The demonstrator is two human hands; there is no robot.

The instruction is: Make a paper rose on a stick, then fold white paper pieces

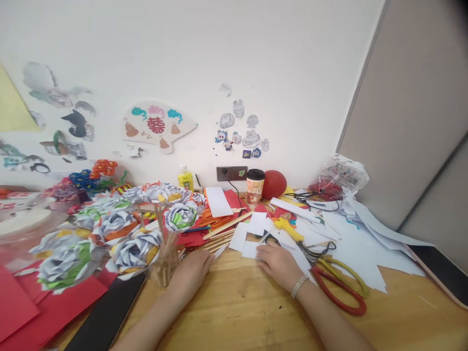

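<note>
The right hand (278,263) lies knuckles-up on the smooth wooden counter (237,312) with a straight wrist. Its fingers bend down onto a cluster of flat white paper pieces (256,224) with sharp cut corners. Whether the fingertips pinch a sheet or only press on it cannot be told, since the back of the hand hides them. A thin silvery bracelet (300,285) circles its wrist. The left hand (192,270) rests palm down well to the left of it, fingers flat and loosely together, holding nothing — the tips stop just short of a small white paper scrap (220,251), with a loose fan of thin wooden sticks (223,233) beyond. Just right of the right hand lie scissors (340,290) with looped red and yellow handles, and beyond its fingers sits a yellow glue gun (288,226). Left of the left hand stand crinkled paper flowers (135,248) in white, green and orange on stick stems, with sheets of red paper (54,302) under them.
</note>
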